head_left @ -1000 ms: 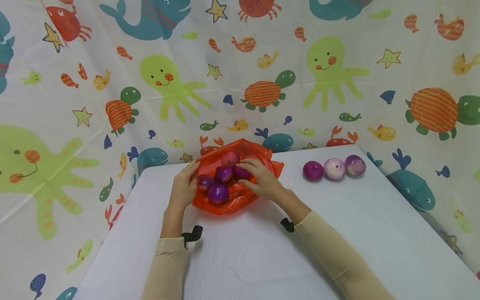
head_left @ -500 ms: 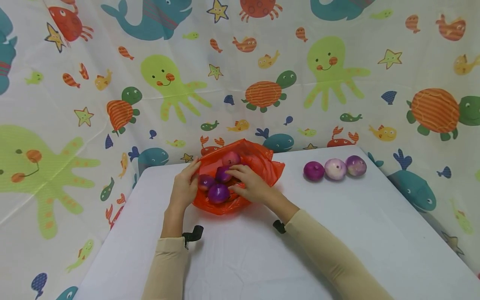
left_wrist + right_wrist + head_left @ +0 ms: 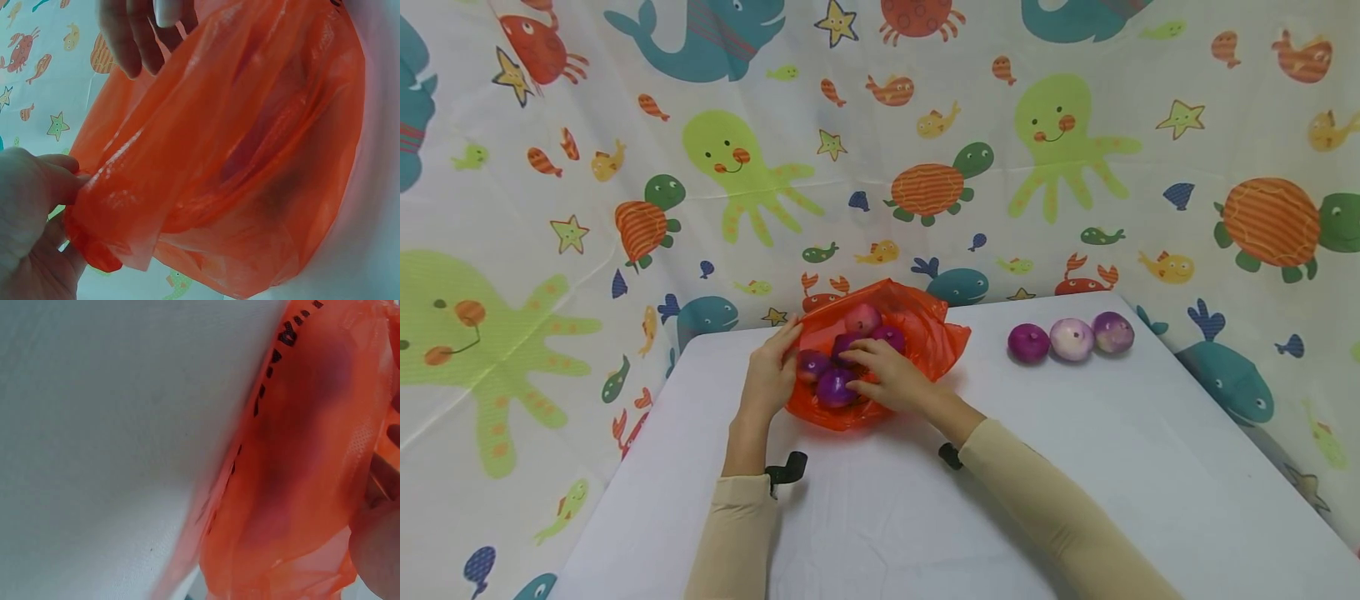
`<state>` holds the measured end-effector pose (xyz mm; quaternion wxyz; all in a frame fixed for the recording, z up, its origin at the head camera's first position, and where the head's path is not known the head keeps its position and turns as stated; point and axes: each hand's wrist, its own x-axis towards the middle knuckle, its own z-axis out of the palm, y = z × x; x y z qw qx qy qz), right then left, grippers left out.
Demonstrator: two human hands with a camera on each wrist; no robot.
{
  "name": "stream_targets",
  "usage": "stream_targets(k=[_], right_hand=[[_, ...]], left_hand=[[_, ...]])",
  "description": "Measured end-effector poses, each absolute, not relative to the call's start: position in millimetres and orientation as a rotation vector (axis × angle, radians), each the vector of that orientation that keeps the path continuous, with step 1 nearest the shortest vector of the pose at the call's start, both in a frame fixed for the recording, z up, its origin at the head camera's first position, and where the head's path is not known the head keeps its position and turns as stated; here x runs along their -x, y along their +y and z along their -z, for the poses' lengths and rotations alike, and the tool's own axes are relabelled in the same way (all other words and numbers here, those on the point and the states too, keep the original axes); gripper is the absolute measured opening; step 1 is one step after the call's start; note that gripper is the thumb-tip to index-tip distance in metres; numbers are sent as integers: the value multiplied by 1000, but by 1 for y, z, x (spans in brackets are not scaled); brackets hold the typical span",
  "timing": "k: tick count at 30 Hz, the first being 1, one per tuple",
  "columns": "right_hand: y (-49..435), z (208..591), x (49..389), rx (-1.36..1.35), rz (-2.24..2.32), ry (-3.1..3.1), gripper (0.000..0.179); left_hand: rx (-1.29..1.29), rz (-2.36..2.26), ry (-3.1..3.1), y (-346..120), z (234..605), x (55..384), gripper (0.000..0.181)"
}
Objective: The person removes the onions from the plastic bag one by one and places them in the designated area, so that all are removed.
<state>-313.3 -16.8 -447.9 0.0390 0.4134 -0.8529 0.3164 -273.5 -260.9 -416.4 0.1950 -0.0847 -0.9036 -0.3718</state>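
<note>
An orange-red plastic bag [image 3: 942,337] lies on the table with its mouth spread open. Several purple onions [image 3: 833,390] sit inside, and a pinker one [image 3: 862,318] is towards the back. My left hand [image 3: 768,372] pinches the bag's left rim between thumb and fingers; the left wrist view shows the plastic bunched in that grip. My right hand [image 3: 891,377] reaches in over the right side of the mouth. Its fingers are spread above the onions, and its thumb is apart from them. Whether they touch an onion is unclear. The bag wall hides most of that hand in the right wrist view.
Right of the bag, three onions stand in a row: a dark purple one [image 3: 1028,343], a pale one [image 3: 1072,340] and a purple-white one [image 3: 1113,333]. The white table [image 3: 865,517] ends at a curtain [image 3: 880,125] printed with sea animals.
My right hand has moved left across the bag, from the right-hand onion to those in the middle, uncovering the right-hand one. My left hand has stayed on the rim.
</note>
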Motion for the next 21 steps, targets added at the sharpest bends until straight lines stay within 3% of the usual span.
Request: stream_targets(k=[21], right_hand=[[-41,458,318,-1418,-821,-2738,49]], left_hand=[[251,1012,-2531,-261,416,274,52]])
